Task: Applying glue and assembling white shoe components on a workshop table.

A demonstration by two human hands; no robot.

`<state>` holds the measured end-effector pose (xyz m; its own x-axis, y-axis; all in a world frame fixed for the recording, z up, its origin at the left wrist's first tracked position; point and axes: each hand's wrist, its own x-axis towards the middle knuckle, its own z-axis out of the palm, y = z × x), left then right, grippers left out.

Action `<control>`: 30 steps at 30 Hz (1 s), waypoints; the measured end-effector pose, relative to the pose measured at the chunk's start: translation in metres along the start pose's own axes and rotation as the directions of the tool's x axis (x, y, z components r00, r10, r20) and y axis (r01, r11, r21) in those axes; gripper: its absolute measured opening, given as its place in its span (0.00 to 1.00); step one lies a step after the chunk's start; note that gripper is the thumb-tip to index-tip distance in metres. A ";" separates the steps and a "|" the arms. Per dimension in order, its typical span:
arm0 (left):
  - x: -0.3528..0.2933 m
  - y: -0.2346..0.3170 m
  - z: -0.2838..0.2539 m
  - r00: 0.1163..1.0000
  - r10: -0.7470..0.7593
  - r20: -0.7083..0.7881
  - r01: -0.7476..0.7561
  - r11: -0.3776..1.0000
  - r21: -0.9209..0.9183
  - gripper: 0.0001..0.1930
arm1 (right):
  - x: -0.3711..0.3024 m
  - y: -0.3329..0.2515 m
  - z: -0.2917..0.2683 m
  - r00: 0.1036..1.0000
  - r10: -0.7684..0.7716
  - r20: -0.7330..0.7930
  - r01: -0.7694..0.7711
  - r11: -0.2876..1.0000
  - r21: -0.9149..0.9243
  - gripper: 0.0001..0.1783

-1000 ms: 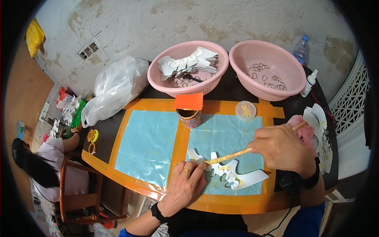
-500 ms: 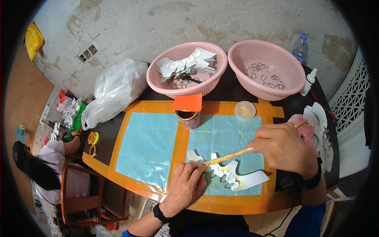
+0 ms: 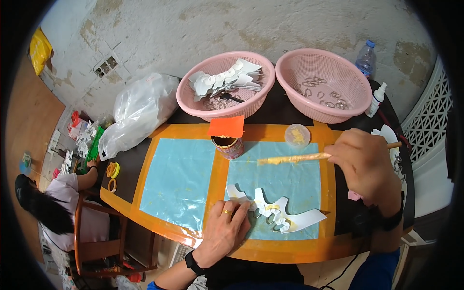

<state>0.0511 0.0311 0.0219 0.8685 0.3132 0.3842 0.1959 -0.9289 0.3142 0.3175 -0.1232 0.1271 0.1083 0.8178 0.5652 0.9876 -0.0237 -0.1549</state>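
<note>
A white cut-out piece [image 3: 302,221] with curved prongs lies on the right blue sheet. Yellow glue is smeared along its middle, and several metal rings [image 3: 278,226] sit at its lower edge. My left hand [image 3: 224,224] has its fingers curled together over the left part of the piece, holding it down; its fingertips are partly hidden. Above the sheet, my right hand [image 3: 362,164] grips a wooden stick [image 3: 295,158] whose left end is coated in yellow glue. The stick is held almost level, apart from the piece. An open tin [image 3: 229,149] with an orange flap stands just beyond.
Two pink baskets stand at the back: the left basket [image 3: 188,106] holds white cut-outs and rings, the right basket [image 3: 290,92] loose rings. A round tub [image 3: 297,136], spray bottle [image 3: 376,100] and plastic bag [image 3: 145,104] surround the work area. Another person [image 3: 67,203] sits at far left.
My right hand has lifted the stick up and away from the white piece, turning it nearly level. My left hand stays on the piece.
</note>
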 end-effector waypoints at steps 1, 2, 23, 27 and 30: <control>0.000 0.000 0.000 1.000 0.027 0.014 -0.028 0.999 0.043 0.22 | -0.002 0.001 -0.004 1.000 -0.001 -0.005 0.001 1.000 0.000 0.04; 0.000 0.001 -0.001 0.998 0.053 0.028 -0.055 0.995 0.087 0.22 | -0.003 0.002 -0.008 0.999 0.045 0.003 -0.045 0.999 0.014 0.05; -0.002 0.000 -0.002 0.993 0.084 -0.085 -0.085 0.996 -0.009 0.15 | -0.049 0.049 0.050 0.900 0.399 0.174 -0.414 0.909 0.056 0.07; -0.001 0.006 -0.004 0.992 0.002 -0.123 -0.019 0.990 -0.142 0.14 | -0.055 0.055 0.058 0.920 0.380 0.093 -0.381 0.924 -0.004 0.06; -0.008 0.000 -0.006 0.977 -0.127 -0.171 0.066 0.943 -0.326 0.14 | -0.052 0.049 0.055 0.941 0.332 0.057 -0.328 0.941 -0.079 0.05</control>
<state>0.0413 0.0293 0.0238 0.7459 0.4580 0.4837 0.0940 -0.7912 0.6043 0.3544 -0.1354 0.0452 0.4238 0.7948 0.4344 0.9033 -0.3360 -0.2667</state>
